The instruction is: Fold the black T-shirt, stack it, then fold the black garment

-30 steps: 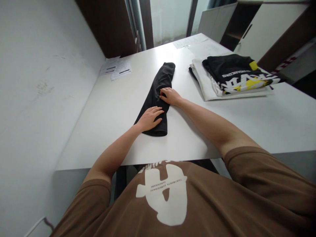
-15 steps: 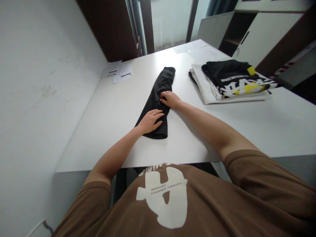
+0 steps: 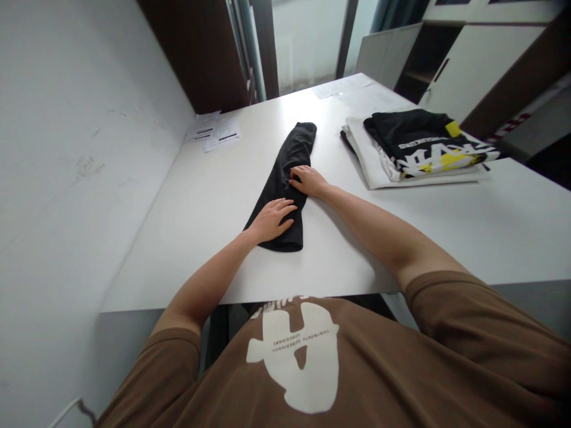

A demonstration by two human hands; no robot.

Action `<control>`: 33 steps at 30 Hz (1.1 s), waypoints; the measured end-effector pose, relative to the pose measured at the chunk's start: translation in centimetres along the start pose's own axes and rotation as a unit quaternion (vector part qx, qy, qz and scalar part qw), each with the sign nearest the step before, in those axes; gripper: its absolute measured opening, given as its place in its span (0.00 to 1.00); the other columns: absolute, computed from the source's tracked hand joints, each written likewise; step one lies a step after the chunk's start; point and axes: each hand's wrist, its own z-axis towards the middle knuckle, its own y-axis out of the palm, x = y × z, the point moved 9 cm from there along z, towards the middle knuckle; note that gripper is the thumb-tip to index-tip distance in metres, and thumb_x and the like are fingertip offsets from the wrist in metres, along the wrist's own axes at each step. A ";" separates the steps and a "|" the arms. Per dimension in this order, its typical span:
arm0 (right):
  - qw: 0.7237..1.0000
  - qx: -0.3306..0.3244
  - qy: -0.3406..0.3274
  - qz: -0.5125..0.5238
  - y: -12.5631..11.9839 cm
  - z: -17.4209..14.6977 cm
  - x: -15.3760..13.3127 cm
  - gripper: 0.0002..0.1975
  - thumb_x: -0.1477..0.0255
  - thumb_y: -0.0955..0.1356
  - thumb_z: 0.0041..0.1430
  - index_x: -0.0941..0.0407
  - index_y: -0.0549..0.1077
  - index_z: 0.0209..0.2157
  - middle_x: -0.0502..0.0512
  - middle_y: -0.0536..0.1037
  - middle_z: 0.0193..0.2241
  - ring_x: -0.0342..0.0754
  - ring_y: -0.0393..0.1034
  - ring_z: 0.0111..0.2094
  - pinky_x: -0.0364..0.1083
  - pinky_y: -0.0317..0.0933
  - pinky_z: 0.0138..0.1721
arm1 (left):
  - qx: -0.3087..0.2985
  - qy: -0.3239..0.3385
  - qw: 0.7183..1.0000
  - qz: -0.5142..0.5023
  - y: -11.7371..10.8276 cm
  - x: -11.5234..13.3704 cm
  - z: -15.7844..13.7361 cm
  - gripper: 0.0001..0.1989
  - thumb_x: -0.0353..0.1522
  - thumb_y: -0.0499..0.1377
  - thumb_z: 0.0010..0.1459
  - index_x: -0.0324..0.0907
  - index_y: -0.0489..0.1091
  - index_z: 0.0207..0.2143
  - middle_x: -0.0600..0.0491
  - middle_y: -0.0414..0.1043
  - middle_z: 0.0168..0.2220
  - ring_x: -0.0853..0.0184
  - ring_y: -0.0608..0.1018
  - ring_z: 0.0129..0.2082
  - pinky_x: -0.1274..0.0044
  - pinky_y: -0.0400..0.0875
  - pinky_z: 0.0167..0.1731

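Note:
A black garment [image 3: 282, 172], folded into a long narrow strip, lies slantwise on the white table in front of me. Its exact kind cannot be made out in this fold. My left hand [image 3: 273, 219] rests flat on the near part of the garment, fingers stretched out and thumb apart. Farther up, my right hand [image 3: 308, 180] is at the garment's right side, its fingers bent and the thumb close to them, pinching the cloth. The two hands are a little apart.
A stack of folded clothes stands at the right: a black T-shirt [image 3: 413, 134] with white and yellow print lies on white cloth [image 3: 372, 172]. Paper sheets [image 3: 222, 129] lie at the far left of the white table [image 3: 187, 238], beside the wall [image 3: 89, 166]. More sheets [image 3: 343, 86] lie at the back.

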 end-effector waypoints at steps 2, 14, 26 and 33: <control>1.000 0.000 -0.001 0.001 0.0 0.0 0.0 0.11 0.65 0.69 0.72 0.52 0.80 0.50 0.63 0.83 0.57 0.67 0.73 0.62 0.64 0.65 0.66 | -0.001 -0.001 1.000 0.001 0.0 0.0 0.0 0.23 0.36 0.59 0.74 0.47 0.74 0.68 0.47 0.70 0.74 0.52 0.67 0.77 0.54 0.60 0.80; 1.000 -0.006 0.003 0.008 -0.2 0.0 -0.3 0.12 0.64 0.69 0.71 0.53 0.81 0.50 0.64 0.84 0.54 0.67 0.73 0.60 0.64 0.65 0.65 | -0.003 0.005 1.000 0.009 0.2 -0.1 0.0 0.23 0.36 0.59 0.75 0.45 0.74 0.69 0.46 0.70 0.75 0.51 0.68 0.77 0.55 0.60 0.80; 1.000 0.001 0.009 0.005 -0.5 -0.2 -0.5 0.14 0.61 0.69 0.71 0.52 0.81 0.51 0.64 0.83 0.56 0.69 0.72 0.60 0.67 0.66 0.65 | -0.005 0.008 1.000 0.011 0.1 0.1 0.0 0.23 0.36 0.59 0.75 0.45 0.73 0.69 0.46 0.69 0.75 0.51 0.67 0.77 0.53 0.60 0.80; 1.000 0.001 0.008 0.007 -0.9 -0.3 -0.9 0.16 0.57 0.69 0.72 0.52 0.81 0.51 0.64 0.83 0.56 0.70 0.72 0.59 0.68 0.66 0.64 | -0.006 0.005 1.000 0.008 0.0 0.2 0.0 0.24 0.36 0.58 0.75 0.45 0.73 0.69 0.46 0.69 0.75 0.51 0.67 0.77 0.53 0.60 0.79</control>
